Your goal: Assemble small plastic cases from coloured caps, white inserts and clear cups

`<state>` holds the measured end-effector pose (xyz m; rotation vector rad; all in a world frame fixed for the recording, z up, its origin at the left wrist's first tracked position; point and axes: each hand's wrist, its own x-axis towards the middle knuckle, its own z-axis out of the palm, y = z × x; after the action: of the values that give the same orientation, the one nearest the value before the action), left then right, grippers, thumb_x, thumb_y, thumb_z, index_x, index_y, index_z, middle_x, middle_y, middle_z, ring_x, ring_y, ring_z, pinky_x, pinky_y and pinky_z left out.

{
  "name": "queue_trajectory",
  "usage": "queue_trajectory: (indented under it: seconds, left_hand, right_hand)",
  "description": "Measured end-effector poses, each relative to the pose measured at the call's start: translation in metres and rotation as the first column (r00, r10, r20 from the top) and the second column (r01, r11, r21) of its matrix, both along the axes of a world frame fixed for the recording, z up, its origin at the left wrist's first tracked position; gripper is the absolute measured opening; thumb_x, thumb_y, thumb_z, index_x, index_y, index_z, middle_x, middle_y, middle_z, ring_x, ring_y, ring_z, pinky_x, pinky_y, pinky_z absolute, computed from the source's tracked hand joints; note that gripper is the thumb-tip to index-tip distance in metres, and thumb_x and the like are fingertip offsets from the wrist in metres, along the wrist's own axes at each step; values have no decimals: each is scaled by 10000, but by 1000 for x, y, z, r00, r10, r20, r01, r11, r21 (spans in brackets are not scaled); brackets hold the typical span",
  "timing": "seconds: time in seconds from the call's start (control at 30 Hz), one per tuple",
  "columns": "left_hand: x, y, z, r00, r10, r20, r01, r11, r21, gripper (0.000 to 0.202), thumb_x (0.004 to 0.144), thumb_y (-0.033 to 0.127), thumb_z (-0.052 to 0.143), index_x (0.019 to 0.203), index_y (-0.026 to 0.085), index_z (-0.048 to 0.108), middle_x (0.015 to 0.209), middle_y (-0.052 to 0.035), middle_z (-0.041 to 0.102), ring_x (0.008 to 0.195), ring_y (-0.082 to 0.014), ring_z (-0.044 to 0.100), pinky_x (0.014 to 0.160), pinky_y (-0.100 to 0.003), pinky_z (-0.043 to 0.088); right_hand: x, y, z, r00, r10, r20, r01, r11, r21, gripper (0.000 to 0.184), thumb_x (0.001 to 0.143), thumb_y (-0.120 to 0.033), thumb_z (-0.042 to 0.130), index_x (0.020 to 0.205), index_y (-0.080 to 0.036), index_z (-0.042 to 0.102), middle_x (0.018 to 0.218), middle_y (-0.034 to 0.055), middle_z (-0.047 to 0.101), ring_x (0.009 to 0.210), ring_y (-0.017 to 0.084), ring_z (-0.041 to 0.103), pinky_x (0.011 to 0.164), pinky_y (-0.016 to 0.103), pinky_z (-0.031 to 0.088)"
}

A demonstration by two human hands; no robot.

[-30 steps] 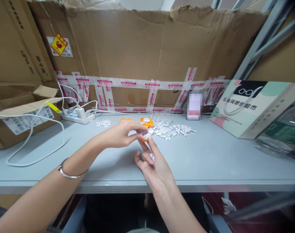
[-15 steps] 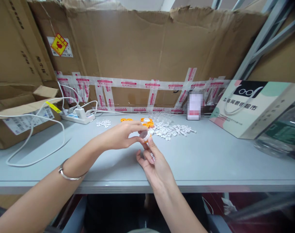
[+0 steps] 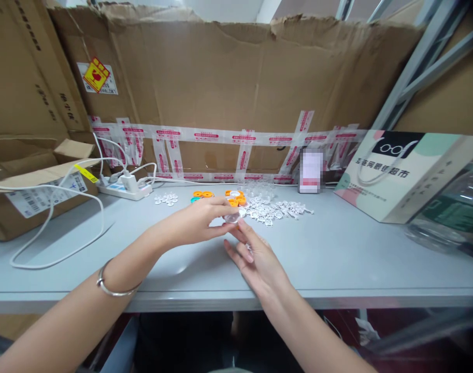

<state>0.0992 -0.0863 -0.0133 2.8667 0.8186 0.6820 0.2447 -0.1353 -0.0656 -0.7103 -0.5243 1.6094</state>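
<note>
Over the middle of the table, my left hand (image 3: pixel 205 218) pinches a clear round cover (image 3: pixel 231 218) between thumb and fingers. My right hand (image 3: pixel 261 259) meets it from the right, its thumb and fingertips closed on an orange round part, mostly hidden under the cover. A small white openwork piece (image 3: pixel 249 249) shows among the curled fingers of my right hand. Just beyond the hands lie orange rings (image 3: pixel 238 199), one with a white insert, and a pile of white openwork pieces (image 3: pixel 271 210). More orange rings (image 3: pixel 202 194) and a teal ring (image 3: pixel 196 199) lie behind my left hand.
Small clear-white discs (image 3: pixel 166 199) lie at the left, near a power strip (image 3: pixel 131 192) with looping white cables. Clear parts (image 3: pixel 259 187) sit behind the pile. A phone (image 3: pixel 311 172) leans on the large cardboard (image 3: pixel 213 77). A paper bag (image 3: pixel 391 181) and plastic bottle (image 3: pixel 449 207) stand right.
The clear cover has tilted flatter between my hands. My right hand has shifted slightly right and down. The teal ring has come into sight behind my left hand.
</note>
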Motion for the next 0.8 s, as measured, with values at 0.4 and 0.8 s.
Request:
queue_trajectory:
  seconds: [0.4, 0.8]
  left_hand:
    - [0, 3, -3, 979, -205, -4, 204, 967, 151, 342, 865, 114, 455, 1196, 178, 512, 1187, -115, 525, 1030, -176, 540, 839, -291, 475]
    - [-5, -5, 11, 937, -316, 147, 286, 939, 193, 291, 852, 153, 517, 1133, 198, 576, 1094, -66, 635, 1029, -165, 584, 898, -274, 484]
  right_hand:
    - [33, 5, 16, 975, 135, 177, -138, 990, 1, 122, 713, -265, 644, 745, -148, 631, 499, -75, 554, 302, -23, 246, 701, 237, 507]
    - [53, -5, 40, 920, 309, 242, -323, 946, 20, 138, 761, -285, 621, 752, -148, 605, 535, -74, 543, 323, -25, 197, 728, 273, 520]
